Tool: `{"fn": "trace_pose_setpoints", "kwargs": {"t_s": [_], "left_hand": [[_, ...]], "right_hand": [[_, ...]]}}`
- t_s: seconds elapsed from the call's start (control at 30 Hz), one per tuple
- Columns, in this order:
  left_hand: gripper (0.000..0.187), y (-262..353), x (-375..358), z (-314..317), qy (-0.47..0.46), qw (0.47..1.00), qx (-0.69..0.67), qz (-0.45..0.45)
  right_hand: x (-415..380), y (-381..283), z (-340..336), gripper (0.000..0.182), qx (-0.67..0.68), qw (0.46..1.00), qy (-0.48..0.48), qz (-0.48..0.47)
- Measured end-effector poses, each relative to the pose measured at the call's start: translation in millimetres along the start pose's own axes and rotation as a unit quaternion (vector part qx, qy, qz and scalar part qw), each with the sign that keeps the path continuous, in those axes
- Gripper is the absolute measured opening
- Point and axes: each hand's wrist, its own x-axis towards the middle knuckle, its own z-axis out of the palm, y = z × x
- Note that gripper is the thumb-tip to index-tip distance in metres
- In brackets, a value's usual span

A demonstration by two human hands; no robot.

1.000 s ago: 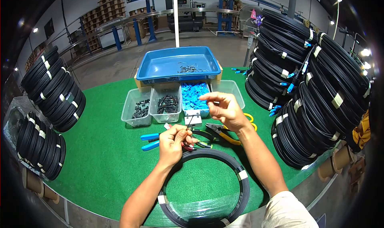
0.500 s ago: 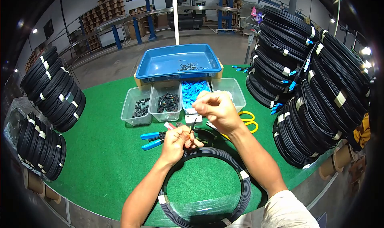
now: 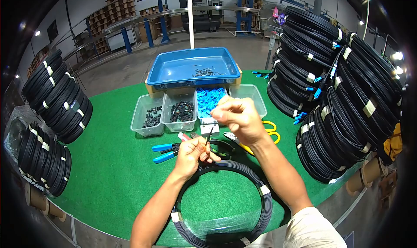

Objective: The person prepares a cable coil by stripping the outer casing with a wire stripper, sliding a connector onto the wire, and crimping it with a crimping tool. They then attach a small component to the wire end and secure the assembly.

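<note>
My left hand (image 3: 192,156) is closed on the end of a black cable (image 3: 209,136), whose tip points up. It sits at the upper rim of a black cable coil (image 3: 268,209) bound with pale tape. Above and to the right, my right hand (image 3: 238,117) is raised with thumb and forefinger pinched together in front of the bin of blue connectors (image 3: 210,101). Whatever that pinch holds, if anything, is too small to make out. Blue-handled pliers (image 3: 164,153) lie left of my left hand, and yellow-handled scissors (image 3: 272,132) lie partly behind my right wrist.
Clear bins (image 3: 147,128) with black parts stand beyond my hands, before a blue tray (image 3: 191,65) with small black pieces. Tall stacks of cable coils flank the green table (image 3: 104,169) at left (image 3: 56,96) and right (image 3: 356,113). A small white block (image 3: 210,129) sits before the bins.
My right hand has shifted slightly right and down, still pinched. My left hand stays in place on the cable.
</note>
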Motion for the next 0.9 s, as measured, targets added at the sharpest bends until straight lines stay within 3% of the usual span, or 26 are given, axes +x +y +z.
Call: {"fn": "trace_pose_setpoints", "kwargs": {"t_s": [0.1,0.23,0.3,0.5,0.63,0.73,0.8,0.83,0.87,0.9], "left_hand": [[0.036,-3,1,-4,0.015,1.0,-0.011,0.013],[0.043,0,1,3,0.043,0.999,0.03,-0.002],[0.03,-1,0,2,0.027,0.999,0.028,0.003],[0.035,-2,2,0,0.031,0.998,0.045,0.036],[0.032,-2,5,-4,0.085,0.993,0.025,0.076],[0.029,0,8,-5,0.125,0.986,0.015,0.106],[0.028,1,9,-6,0.165,0.976,0.02,0.14],[0.028,1,9,-6,0.166,0.976,0.021,0.141],[0.028,0,9,-5,0.173,0.975,0.027,0.14],[0.028,1,9,-4,0.182,0.973,0.033,0.141]], "right_hand": [[-1,-13,-6,0.019,0.027,0.999,0.029,-0.022],[-4,-12,-4,0.023,-0.219,0.974,-0.037,-0.042],[-5,-5,3,0.016,-0.201,0.978,-0.056,-0.008],[-2,-19,4,0.013,-0.052,0.998,0.024,-0.04],[-2,-24,-22,0.012,-0.106,0.994,0.007,0.008],[-4,-17,-45,0.008,-0.346,0.929,-0.11,0.07],[-16,-7,-59,0.011,-0.468,0.845,-0.232,0.109],[-20,-19,-50,0.012,-0.539,0.746,-0.304,0.245],[-32,-7,-56,0.013,-0.586,0.687,-0.343,0.26],[-37,-12,-52,0.013,-0.542,0.656,-0.344,0.396]]}}
